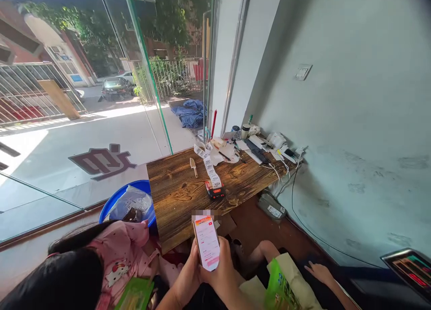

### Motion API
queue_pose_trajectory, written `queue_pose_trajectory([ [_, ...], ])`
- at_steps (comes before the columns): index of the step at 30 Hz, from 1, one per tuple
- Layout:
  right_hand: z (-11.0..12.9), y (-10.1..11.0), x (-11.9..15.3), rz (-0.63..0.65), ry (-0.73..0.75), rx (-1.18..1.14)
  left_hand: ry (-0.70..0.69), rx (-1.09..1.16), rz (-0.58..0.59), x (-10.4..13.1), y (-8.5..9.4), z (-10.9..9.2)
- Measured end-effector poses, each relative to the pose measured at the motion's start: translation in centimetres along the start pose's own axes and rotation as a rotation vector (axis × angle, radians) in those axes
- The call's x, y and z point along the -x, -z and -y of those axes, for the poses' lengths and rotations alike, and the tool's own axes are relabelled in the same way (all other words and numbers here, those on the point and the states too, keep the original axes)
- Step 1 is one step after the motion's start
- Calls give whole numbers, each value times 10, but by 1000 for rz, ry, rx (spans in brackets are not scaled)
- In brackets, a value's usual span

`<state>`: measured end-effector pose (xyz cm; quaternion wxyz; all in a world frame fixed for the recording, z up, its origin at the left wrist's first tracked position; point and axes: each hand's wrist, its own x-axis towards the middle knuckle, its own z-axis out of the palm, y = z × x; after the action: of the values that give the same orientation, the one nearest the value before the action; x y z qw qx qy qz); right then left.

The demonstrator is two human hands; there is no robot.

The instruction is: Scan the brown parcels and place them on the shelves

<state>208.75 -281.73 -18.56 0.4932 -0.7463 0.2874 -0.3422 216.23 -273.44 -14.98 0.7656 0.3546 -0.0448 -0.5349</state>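
Observation:
A smartphone [206, 246] with a lit white and pink screen is held upright in both hands, low in the middle of the view. My left hand [189, 272] wraps its left side, and my right hand [226, 265] wraps its right side, thumbs near the lower edge. Just beyond the phone, a red and black battery pack [214, 191] sits on the wooden table [178, 189]. A strip of printed number labels [209, 168] runs from it towards the back. Left of the strip lies a small knife-shaped tool [194, 167] with a light handle.
A person in pink [126, 238] sits at left with a green packet [134, 294]. At right are a green bag [281, 285] and another person's hand [319, 273]. A blue bin [112, 195] stands beside the table. Cables [286, 166] and clutter line the wall side.

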Motion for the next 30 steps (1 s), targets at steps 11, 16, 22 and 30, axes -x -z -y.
queue_pose_trajectory([
  [11, 111, 65, 45, 272, -270, -585, 84, -192, 153, 87, -43, -25],
  [16, 122, 77, 61, 141, -400, -596, 135, -156, 222, 123, -51, -18],
  [22, 139, 93, 79, 95, -401, -575, 177, -195, 283, 153, -59, -4],
  [30, 148, 116, 99, 116, -319, -622, 218, -264, 359, 160, -74, 9],
])
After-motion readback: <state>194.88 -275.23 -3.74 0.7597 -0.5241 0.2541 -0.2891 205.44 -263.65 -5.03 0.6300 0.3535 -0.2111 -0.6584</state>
